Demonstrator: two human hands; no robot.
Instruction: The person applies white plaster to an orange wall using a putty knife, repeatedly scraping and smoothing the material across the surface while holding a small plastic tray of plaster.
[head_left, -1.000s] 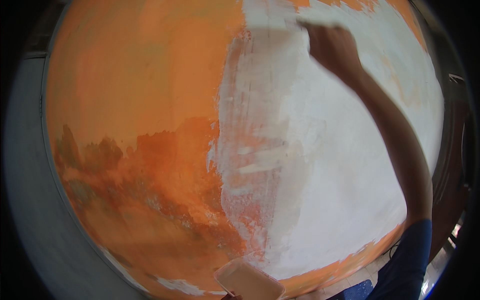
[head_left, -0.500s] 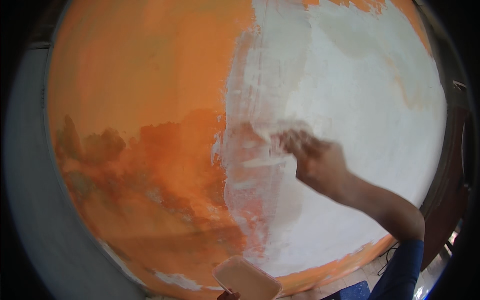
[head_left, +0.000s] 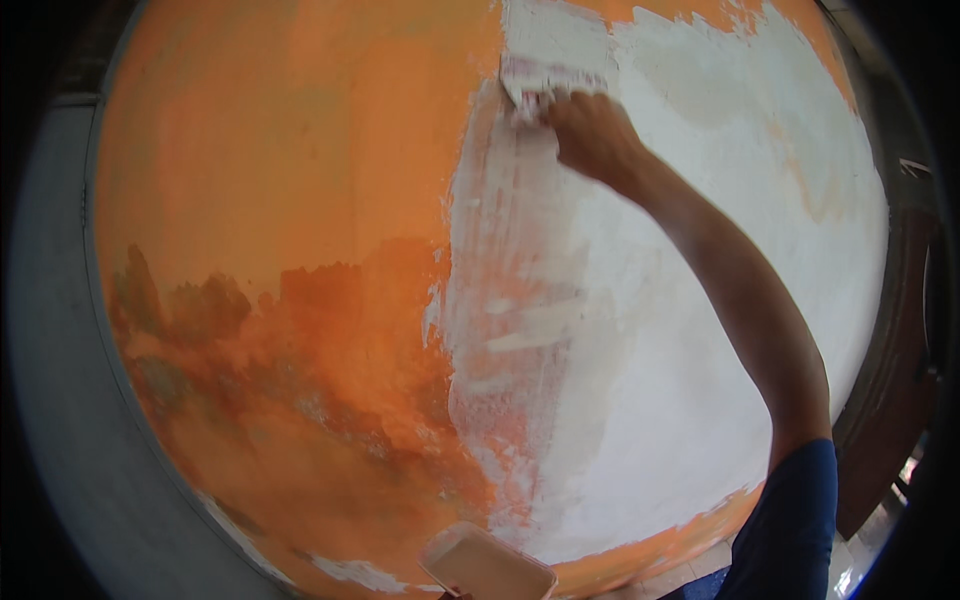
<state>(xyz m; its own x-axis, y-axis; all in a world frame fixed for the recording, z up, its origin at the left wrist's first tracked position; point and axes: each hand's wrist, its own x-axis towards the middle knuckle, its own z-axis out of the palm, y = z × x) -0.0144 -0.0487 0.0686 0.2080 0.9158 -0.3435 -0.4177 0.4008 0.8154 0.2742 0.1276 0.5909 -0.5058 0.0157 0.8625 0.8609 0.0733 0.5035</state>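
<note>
Raised to the upper middle of the wall, my right hand is closed round a putty knife smeared with white. Its blade lies against the wall, where a strip of wet white putty runs upward. Low in the picture, my left hand grips the near edge of a shallow rectangular tray with pale, smooth contents; only its fingertips show. Below the knife, thin streaky putty lets orange paint show through.
White putty covers the wall's right part; orange paint with darker patches fills the left. A grey panel stands at the left edge. At the right is a dark brown surface, and pale floor tiles show below.
My right hand has swept upward with the putty knife, from the middle of the wall to near its top. The tray has shifted slightly down and left.
</note>
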